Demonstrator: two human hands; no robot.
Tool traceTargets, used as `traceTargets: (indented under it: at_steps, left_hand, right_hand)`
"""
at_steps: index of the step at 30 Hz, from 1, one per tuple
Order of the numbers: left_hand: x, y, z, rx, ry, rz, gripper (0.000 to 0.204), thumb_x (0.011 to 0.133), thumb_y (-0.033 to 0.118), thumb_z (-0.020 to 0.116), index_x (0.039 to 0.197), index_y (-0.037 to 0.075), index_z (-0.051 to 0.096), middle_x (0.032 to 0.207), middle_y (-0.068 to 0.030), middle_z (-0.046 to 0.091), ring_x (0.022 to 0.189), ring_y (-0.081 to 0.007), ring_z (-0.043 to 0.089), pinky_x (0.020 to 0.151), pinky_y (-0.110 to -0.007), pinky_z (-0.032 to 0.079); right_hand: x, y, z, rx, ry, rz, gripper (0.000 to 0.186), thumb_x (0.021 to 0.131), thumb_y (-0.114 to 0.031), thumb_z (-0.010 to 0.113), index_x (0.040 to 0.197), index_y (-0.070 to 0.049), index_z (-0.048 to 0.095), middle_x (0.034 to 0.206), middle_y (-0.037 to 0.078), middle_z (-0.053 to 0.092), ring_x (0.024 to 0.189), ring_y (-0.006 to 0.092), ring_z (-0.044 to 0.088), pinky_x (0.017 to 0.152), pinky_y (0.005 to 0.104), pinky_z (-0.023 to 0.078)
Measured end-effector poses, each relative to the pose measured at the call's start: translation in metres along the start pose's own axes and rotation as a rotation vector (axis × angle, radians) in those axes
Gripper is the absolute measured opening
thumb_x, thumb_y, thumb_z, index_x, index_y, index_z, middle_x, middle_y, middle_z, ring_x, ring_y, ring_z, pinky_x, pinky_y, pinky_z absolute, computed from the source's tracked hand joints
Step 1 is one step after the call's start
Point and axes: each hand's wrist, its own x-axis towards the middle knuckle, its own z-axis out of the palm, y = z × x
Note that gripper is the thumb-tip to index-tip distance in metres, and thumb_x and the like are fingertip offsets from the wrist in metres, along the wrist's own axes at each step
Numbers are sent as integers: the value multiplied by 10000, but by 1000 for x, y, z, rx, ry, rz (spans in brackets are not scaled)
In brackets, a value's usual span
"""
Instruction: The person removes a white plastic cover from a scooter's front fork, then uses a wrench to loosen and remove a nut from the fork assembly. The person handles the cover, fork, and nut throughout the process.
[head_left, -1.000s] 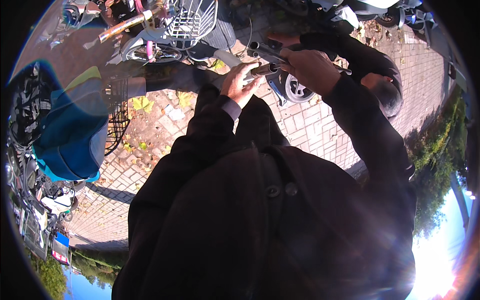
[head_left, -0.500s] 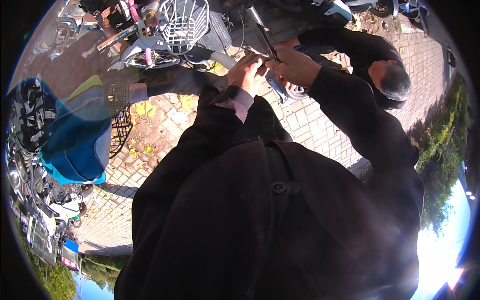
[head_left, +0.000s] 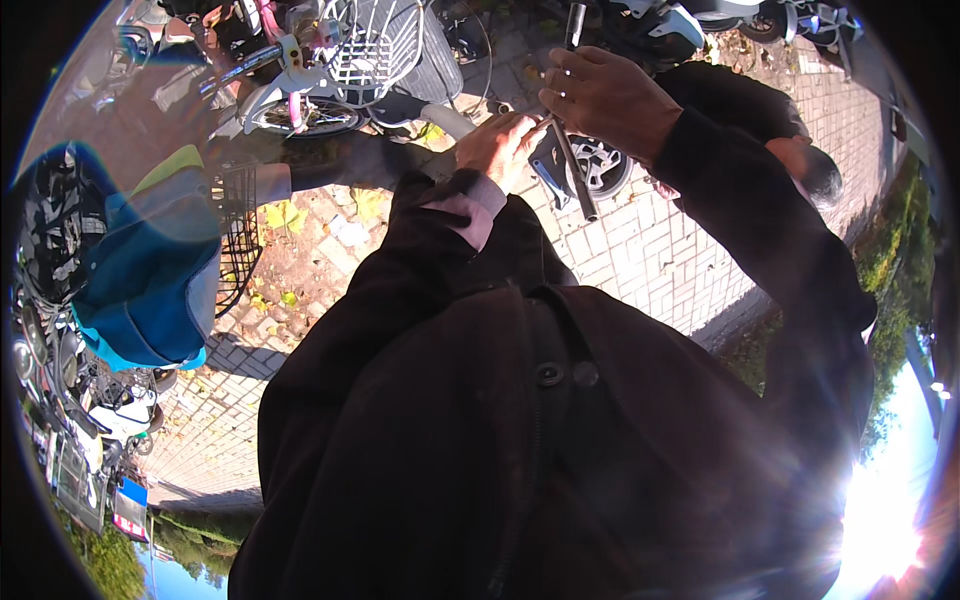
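My right hand has its fingers curled over a long metal bar. The bar's silver, tube-like end sticks out beyond the fingers, and its dark lower end points back toward me. Close by on the left, my left hand is closed, fingertips near the bar's middle. What it grips is hidden under the fingers. A small round metal end shows just beyond its knuckles. Below the bar is a small spoked wheel beside a blue part.
At right, another person in dark clothes bends low, head near my right forearm. Ahead stands a bicycle with a white basket. A blue cover and black wire basket are at left. Leaves lie on the brick paving.
The bar has swung from slanting far-left to nearly upright in view, its near end now toward me. My right hand has moved up and right; my left hand has hardly moved. The other person shifted right.
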Motion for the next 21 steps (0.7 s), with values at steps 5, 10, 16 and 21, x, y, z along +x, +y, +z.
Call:
traceTargets:
  at_steps: [5, 10, 16, 21]
  left_hand:
    - [-2, 0, 3, -27, 5, -14, 148, 914, 205, 659, 1027, 112, 685, 967, -40, 706, 941, -261, 670, 780, -383, 541]
    - [-4, -1, 4, -9, 45, -9, 156, 921, 208, 651, 1047, 122, 680, 982, -36, 704, 931, -262, 671, 767, -384, 544]
    - [-3, -7, 1, 22, -152, -82, 256, 913, 228, 650, 1161, 165, 651, 1056, -41, 700, 1021, -280, 652, 817, -409, 540]
    - [-3, -6, 2, 100, -186, -131, 241, 890, 220, 677, 1120, 148, 668, 1015, -93, 702, 930, -312, 673, 786, -416, 540]
  right_hand:
    - [-21, -18, -18, 500, -109, 352, 453, 905, -209, 675, 1319, -84, 540, 845, 71, 642, 821, 290, 648, 738, 419, 496]
    - [-39, -40, -80, 890, -353, 491, 890, 895, -286, 717, 1559, -62, 169, 869, 175, 669, 822, 370, 656, 769, 469, 457]
    - [-12, -32, -86, 1090, -307, 271, 963, 923, -615, 582, 1551, -4, 182, 994, 265, 684, 940, 429, 657, 842, 464, 483]
    - [26, 7, -50, 1023, -89, 159, 845, 987, -539, 537, 1527, 32, 226, 1150, 257, 673, 1035, 366, 667, 882, 387, 505]
